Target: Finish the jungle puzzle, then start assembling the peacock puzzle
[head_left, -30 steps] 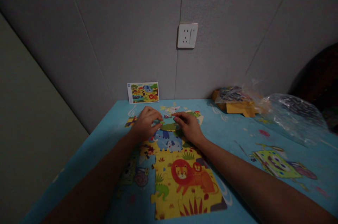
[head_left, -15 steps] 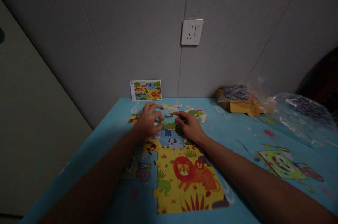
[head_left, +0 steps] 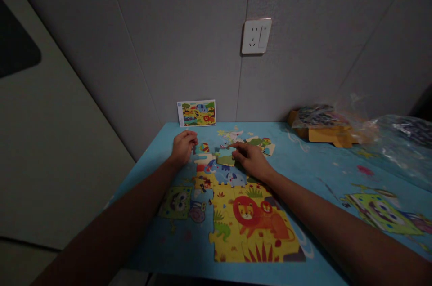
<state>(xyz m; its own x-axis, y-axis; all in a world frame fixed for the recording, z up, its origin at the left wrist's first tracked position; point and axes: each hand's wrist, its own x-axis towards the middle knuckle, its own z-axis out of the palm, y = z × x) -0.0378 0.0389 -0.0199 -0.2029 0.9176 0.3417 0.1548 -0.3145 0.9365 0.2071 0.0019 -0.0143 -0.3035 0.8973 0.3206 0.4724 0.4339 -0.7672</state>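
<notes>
A partly joined animal jigsaw point(head_left: 249, 218) with a lion and blue elephants lies on the blue cartoon-printed table point(head_left: 313, 173). My right hand point(head_left: 251, 160) rests on the puzzle's far edge, its fingers curled and pressing a green and blue piece point(head_left: 225, 156) there. My left hand point(head_left: 183, 147) sits to the left of the puzzle, fingers curled next to a small loose piece point(head_left: 204, 147); I cannot tell whether it grips that piece. More loose pieces point(head_left: 263, 143) lie just beyond my right hand.
A small reference picture card point(head_left: 196, 113) leans against the grey wall behind the table. A wall socket point(head_left: 256, 36) sits above it. A yellow box in clear plastic point(head_left: 326, 126) and a crumpled plastic bag point(head_left: 405, 142) lie at the far right.
My left hand has pulled away from the piece at the puzzle's far edge and moved left. My right hand stays on that piece. The view has turned left.
</notes>
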